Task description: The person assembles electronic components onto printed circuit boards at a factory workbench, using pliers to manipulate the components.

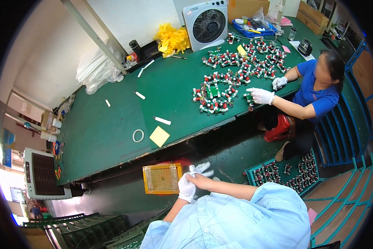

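Note:
My left hand [187, 189] wears a white glove, and its gloved fingers stretch out toward the right. Across it lies my right hand [199, 181], bare, with fingers closed on the white glove around the left palm; the fingertips are partly hidden. Both hands are in front of my light blue shirt, below the near edge of the green workbench [111, 137]. Just left of them is a square orange-framed piece with a pale grid top [162, 178].
Several circuit boards with red and white parts [213, 91] spread over the bench's right half. A co-worker in blue [317, 91] wears white gloves and touches one. A box fan [205, 25] stands behind. Bench items include a yellow paper [159, 136] and a tape ring [138, 135]. A board-filled tray [286, 172] lies low right.

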{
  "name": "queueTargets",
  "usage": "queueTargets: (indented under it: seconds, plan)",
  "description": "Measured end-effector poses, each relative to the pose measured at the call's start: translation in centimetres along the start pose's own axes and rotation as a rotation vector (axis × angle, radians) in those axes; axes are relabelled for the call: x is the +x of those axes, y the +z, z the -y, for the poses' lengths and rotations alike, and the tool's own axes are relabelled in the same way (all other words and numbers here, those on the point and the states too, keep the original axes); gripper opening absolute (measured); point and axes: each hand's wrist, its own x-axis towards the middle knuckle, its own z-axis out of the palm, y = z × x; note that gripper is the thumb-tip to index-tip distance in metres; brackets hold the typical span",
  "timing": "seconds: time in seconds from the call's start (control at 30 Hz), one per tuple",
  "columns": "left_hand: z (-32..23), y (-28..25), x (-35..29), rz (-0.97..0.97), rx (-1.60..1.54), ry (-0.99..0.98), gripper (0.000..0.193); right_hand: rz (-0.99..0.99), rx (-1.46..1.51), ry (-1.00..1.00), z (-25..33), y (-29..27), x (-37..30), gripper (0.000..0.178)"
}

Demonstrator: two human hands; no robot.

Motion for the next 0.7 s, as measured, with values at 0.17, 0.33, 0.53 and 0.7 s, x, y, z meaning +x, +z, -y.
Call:
queueTargets:
  seconds: [0.17,0.33,0.53,0.7]
  plan:
    - [0.0,0.8,-0.6,0.343,0.3,-0.106,0.019,-0.085,0.467,0.246,-1.0,-1.4,2.0,0.053]
    - [-1.0,0.2,0.9,-0.051,0.081,0.129,0.02,0.105,0.687,0.168,-3.5,-2.0,2.2,0.039]
    - [-2.5,0.8,-0.7,0.114,0.216,0.054,0.01,-0.065,0.523,0.047,-1.9,-1.0,3.0,0.03]
    - [-2.1,1.2,-0.8,0.071,0.536,0.527,0.009,-0.027,0.527,0.106,-2.2,-1.5,2.7,0.05]
